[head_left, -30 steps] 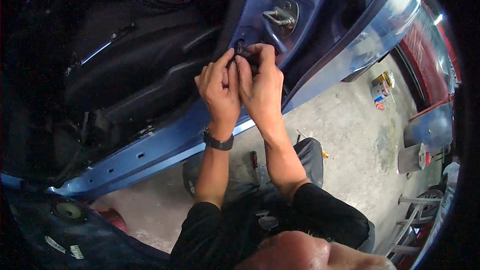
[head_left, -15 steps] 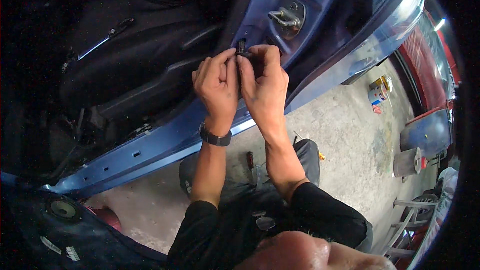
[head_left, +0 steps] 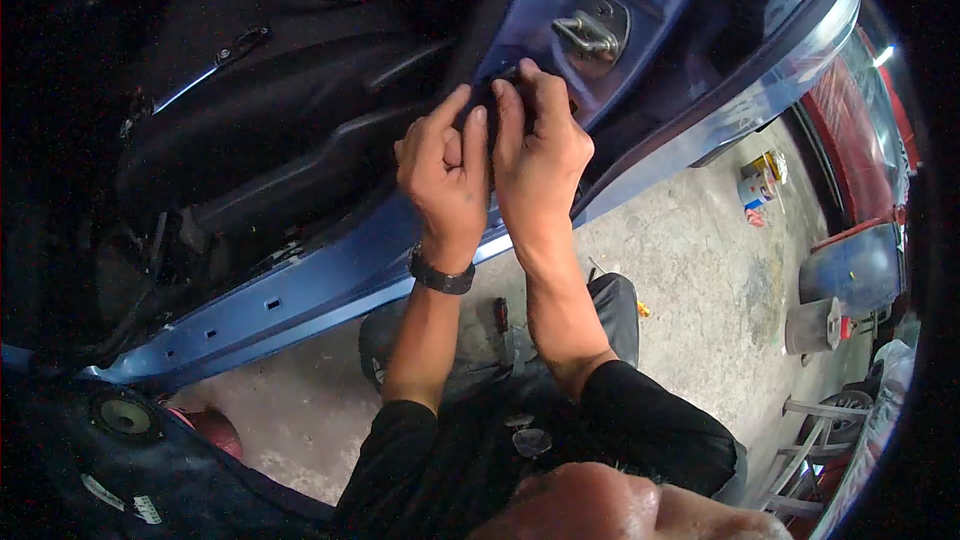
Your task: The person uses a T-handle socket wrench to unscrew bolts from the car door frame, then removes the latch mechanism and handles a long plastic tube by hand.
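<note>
At the blue door pillar of a car body, my right hand pinches a small black part between thumb and forefinger. The fingers hide most of it, and its kind cannot be made out. Beside it, my left hand, with a black band at the wrist, has its forefinger and thumb slightly apart and nothing visible between them. Just beyond my right fingertips, a metal door striker is bolted to the pillar.
The blue door sill runs down to the left, beside dark interior trim. A screwdriver lies near my legs. On the concrete floor to the right stand paint cans, a grey bucket and a blue drum.
My left fingertips have come away from the small black part, and forefinger and thumb have parted. My right hand has shifted slightly up and right, against the pillar.
</note>
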Action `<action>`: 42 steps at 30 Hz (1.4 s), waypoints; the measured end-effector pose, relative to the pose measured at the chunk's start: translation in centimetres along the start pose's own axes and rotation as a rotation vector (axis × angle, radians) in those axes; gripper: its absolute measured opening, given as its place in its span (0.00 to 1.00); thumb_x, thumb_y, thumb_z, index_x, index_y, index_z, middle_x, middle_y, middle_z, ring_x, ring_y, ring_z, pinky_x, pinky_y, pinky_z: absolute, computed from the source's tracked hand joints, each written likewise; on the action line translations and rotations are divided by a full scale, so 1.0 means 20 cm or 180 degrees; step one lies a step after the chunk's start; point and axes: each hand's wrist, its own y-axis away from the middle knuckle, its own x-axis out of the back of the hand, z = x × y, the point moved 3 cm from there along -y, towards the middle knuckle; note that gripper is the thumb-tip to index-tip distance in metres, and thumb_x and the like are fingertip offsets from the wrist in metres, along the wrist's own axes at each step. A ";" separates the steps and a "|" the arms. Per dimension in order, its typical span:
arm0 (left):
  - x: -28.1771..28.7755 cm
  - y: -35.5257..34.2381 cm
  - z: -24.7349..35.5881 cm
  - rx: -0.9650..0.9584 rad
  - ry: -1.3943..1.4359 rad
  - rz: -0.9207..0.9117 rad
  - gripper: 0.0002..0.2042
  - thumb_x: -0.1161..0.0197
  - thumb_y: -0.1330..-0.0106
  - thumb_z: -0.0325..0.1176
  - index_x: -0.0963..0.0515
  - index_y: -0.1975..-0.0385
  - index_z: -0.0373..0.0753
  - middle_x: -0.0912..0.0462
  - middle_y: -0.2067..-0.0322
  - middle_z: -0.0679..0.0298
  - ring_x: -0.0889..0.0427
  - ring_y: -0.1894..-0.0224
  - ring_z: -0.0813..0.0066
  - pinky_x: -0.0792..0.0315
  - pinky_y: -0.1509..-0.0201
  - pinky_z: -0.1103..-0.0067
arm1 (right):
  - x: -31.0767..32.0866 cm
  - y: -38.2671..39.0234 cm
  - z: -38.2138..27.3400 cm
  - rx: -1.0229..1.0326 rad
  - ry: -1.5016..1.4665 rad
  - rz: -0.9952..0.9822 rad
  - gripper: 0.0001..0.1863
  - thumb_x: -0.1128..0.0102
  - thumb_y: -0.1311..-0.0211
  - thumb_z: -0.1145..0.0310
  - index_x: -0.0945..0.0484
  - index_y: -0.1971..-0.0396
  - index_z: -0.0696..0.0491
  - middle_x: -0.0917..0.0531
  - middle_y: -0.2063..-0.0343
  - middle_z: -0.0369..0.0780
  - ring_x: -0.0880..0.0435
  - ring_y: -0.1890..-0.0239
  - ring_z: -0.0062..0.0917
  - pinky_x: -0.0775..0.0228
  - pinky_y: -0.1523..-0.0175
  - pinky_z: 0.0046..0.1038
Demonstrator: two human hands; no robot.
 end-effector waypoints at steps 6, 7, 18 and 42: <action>0.02 0.00 0.01 0.0559 0.0694 0.0095 0.12 0.39 0.33 0.25 0.21 0.51 0.35 0.30 0.76 0.73 0.35 0.75 0.86 0.38 0.68 0.83 | 0.00 0.03 -0.01 0.0241 0.0279 -0.0501 0.27 0.41 0.41 0.82 0.32 0.39 0.63 0.21 0.71 0.52 0.19 0.70 0.45 0.27 0.65 0.37; 0.02 0.00 0.03 0.0710 0.1035 0.0251 0.12 0.41 0.32 0.24 0.21 0.50 0.34 0.29 0.73 0.73 0.35 0.73 0.87 0.38 0.68 0.85 | 0.01 0.04 -0.01 0.0216 0.0253 -0.0650 0.30 0.43 0.40 0.83 0.36 0.36 0.65 0.23 0.69 0.54 0.21 0.69 0.48 0.28 0.64 0.40; 0.33 0.39 0.03 0.3006 0.3442 -0.0361 0.24 0.53 0.25 0.48 0.30 0.41 0.34 0.21 0.56 0.62 0.25 0.53 0.74 0.32 0.45 0.75 | 0.29 0.42 -0.02 0.0544 -0.0945 -0.1142 0.24 0.39 0.43 0.75 0.27 0.44 0.61 0.24 0.60 0.51 0.20 0.62 0.46 0.25 0.60 0.38; 0.03 -0.36 0.01 0.1598 0.0769 -0.1214 0.29 0.62 0.21 0.50 0.39 0.32 0.32 0.37 0.32 0.55 0.36 0.33 0.63 0.43 0.29 0.72 | 0.59 0.52 0.20 -0.0647 -0.1758 -0.0971 0.13 0.37 0.49 0.82 0.23 0.62 0.59 0.21 0.54 0.49 0.20 0.51 0.41 0.27 0.47 0.35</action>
